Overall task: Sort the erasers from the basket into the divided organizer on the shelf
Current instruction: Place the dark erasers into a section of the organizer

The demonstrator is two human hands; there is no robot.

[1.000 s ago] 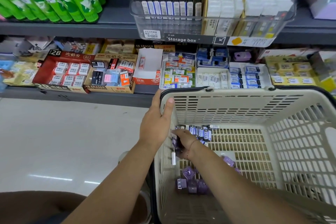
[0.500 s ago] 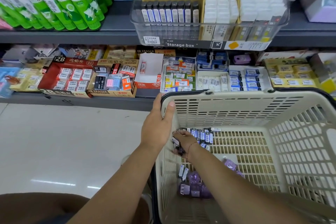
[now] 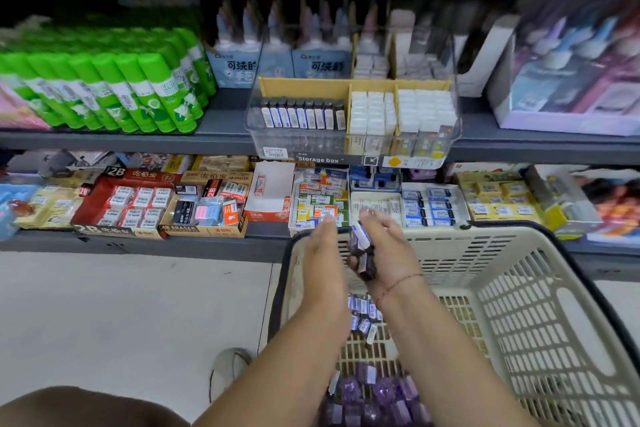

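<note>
Purple erasers (image 3: 361, 255) bunched in right hand's (image 3: 389, 250) grip above basket (image 3: 519, 288) rim; I see left hand (image 3: 320, 253) beside it, fingers straight, holding nothing.

Dim top, motion blur, edges warped.

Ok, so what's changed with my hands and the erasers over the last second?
The right hand has risen out of the basket, gripping a stack of dark erasers it gathered there. The left hand has let go of the basket's rim and lifted beside the stack, fingers straight. The organizer and the loose erasers on the basket floor look unchanged.
</note>
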